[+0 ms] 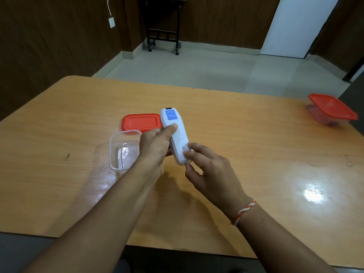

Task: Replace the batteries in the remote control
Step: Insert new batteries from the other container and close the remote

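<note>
A white remote control [176,134] is held back side up above the wooden table [246,134], a blue label near its far end and a small QR sticker near its near end. My left hand [155,145] grips its left side, thumb pressed on the back. My right hand [206,166] pinches the near end between thumb and fingertips, over the battery cover area. No batteries are visible.
An open clear plastic container [123,149] stands just left of my left hand, with its red lid [140,122] lying behind it. A second container closed with a red lid [331,109] sits at the table's far right edge.
</note>
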